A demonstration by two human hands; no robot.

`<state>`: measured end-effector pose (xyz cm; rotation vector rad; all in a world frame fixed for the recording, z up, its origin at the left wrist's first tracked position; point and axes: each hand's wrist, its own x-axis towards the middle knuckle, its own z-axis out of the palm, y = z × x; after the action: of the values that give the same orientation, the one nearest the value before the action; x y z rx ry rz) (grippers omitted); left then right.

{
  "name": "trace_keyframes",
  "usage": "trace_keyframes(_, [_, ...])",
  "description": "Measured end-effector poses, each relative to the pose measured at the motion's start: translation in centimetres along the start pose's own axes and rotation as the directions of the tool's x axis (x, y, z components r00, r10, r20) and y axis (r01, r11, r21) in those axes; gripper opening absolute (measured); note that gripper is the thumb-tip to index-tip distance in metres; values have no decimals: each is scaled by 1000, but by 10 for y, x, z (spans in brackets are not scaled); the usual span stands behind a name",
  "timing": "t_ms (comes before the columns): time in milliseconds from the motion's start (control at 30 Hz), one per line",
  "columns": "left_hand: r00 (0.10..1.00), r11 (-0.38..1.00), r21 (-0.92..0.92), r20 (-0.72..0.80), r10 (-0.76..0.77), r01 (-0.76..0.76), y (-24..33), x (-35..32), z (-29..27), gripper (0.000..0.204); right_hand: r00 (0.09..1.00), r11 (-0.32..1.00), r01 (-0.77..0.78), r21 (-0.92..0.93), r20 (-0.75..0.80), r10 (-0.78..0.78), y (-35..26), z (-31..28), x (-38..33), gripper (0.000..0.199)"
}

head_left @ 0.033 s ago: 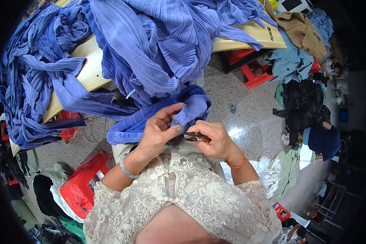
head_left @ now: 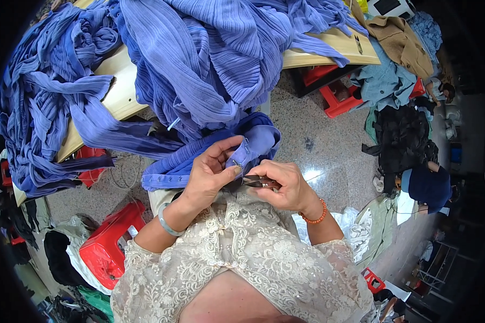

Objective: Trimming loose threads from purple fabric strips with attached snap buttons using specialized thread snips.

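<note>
A blue ribbed knit garment (head_left: 199, 153) hangs from the table down to my lap, with a row of small fastenings along its lower left edge. My left hand (head_left: 207, 175) pinches an edge strip of it between thumb and fingers, holding the strip up. In my right hand (head_left: 288, 185) is a pair of thread snips (head_left: 257, 182), the blades apart and pointing left. Their tips lie close beside the pinched edge, near my left thumb; whether they touch the cloth I cannot tell.
More blue garments lie heaped over the pale wooden table (head_left: 118, 67). Another small pair of snips (head_left: 358, 44) rests at its right end. A red stool (head_left: 110, 242) stands at lower left. Brown and light blue clothes (head_left: 385, 78), then a black pile (head_left: 401, 137), are at right.
The snips' blades have spread a little wider, with a slight shift of my right hand. My left hand and the garment stay in place.
</note>
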<state>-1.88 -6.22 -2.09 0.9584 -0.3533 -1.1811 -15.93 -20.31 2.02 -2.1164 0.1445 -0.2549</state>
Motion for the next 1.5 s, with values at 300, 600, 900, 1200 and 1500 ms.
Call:
trace_keyframes(300, [1000,996,-92,1,5,-5,3,0,-1,61,986,961,-24,-276,-168,-24,11,-6,-8,31])
trace_keyframes(600, [999,997,-70,24,25,-23,3,0,-2,57,961,876,106,-470,-179,-213,9,2,0,36])
trace_keyframes(900, [999,999,-40,25,31,-30,1,0,1,56,952,815,118,-567,-170,-256,7,5,0,33])
trace_keyframes(1200, [1000,999,-48,13,24,-23,2,0,1,55,939,972,-1,-233,-333,-79,13,6,-4,29])
trace_keyframes(1500, [999,999,-20,7,40,-40,-3,1,-2,53,949,989,34,-145,-305,-77,21,24,4,33])
